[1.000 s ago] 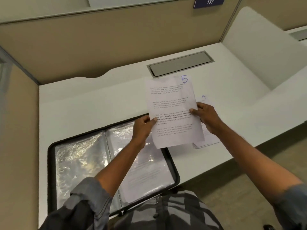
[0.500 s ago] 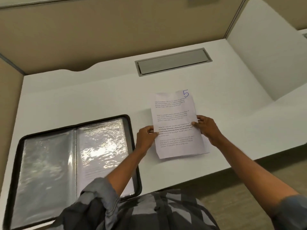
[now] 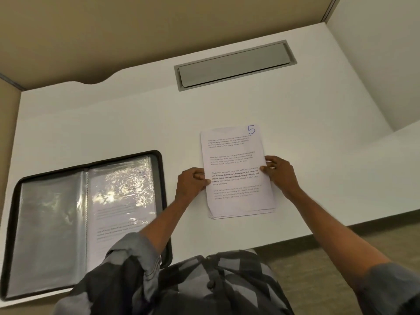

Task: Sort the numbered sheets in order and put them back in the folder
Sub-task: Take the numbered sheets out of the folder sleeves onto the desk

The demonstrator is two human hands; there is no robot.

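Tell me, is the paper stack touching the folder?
Apart. Head view shows bare desk between the stack and the folder.

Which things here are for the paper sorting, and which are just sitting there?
For the job: stack of white printed sheets, blue 5 on top, held by the left hand and right hand; open black folder with clear plastic sleeves.
Just there: grey metal hatch; white desk.

Soft, even light from above fills the white desk (image 3: 113, 123), leaving only faint shadows. Bright glare streaks the plastic sleeves (image 3: 119, 193) of the folder (image 3: 160, 178). Fine print on the stack of sheets (image 3: 236, 155) blurs, and wide-angle distortion bows the desk's edges.
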